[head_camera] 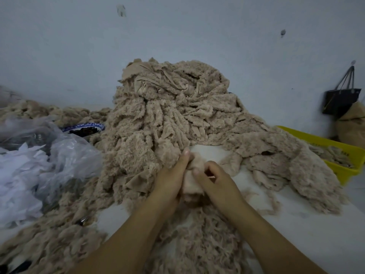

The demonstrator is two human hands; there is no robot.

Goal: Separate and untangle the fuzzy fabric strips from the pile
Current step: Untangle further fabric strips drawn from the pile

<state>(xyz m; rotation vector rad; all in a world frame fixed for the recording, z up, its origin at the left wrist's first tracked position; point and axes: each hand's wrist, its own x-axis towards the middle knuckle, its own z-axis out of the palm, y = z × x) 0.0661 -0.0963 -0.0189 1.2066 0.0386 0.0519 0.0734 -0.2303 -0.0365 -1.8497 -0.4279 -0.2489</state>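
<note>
Left hand (169,178) and right hand (215,180), close together, both grip one bunched fuzzy strip (190,180); the right fingers curl and pinch it. The strip's long axis runs away from the person, toward the pile (167,107) just beyond.

On my screen I see of the person only two hands and two forearms. The left hand (169,178) and the right hand (215,180) are both bare, and so are the left forearm (126,234) and the right forearm (266,230) along all the length that I can see. The fingers are slim. The nails that show, for example on the left fingertip (185,152), are cut short. The picture is too soft for finer details.
</note>
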